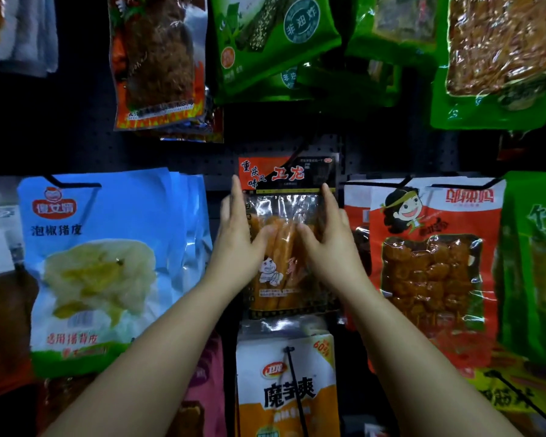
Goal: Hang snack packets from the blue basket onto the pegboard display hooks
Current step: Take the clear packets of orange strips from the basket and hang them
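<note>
— Orange and clear plastic, that's the snack packet (286, 238) in the middle of the pegboard (171, 152): orange strips behind a see-through window, a red-orange header on top. Is it on its hook yet?

— Hard to say. A dark hook (298, 148) slants down to the header, and the packet's top sits right at it, but whether the hole is threaded I cannot tell.

— And the hands?

— The left hand (238, 234) has flat fingers along the packet's left edge, thumb pressed on the window. The right hand (330, 238) mirrors it on the right edge, thumb on the front. Neither is curled shut; both are loosely open, pinching the packet between them against the board.

— What's around it?

— Just left hangs a blue pickled pork-skin packet (108, 263); just right, a red packet with a cartoon face (432, 263). Below, a white-and-orange konjac packet (284, 389) on its own hook. Green packets (275, 39) fill the upper row.

— How far along, then?

— The board looks mostly stocked, so I'd judge this late in the job, with this packet being seated or straightened. The blue basket is out of view, so what's left in it is unknown.
</note>
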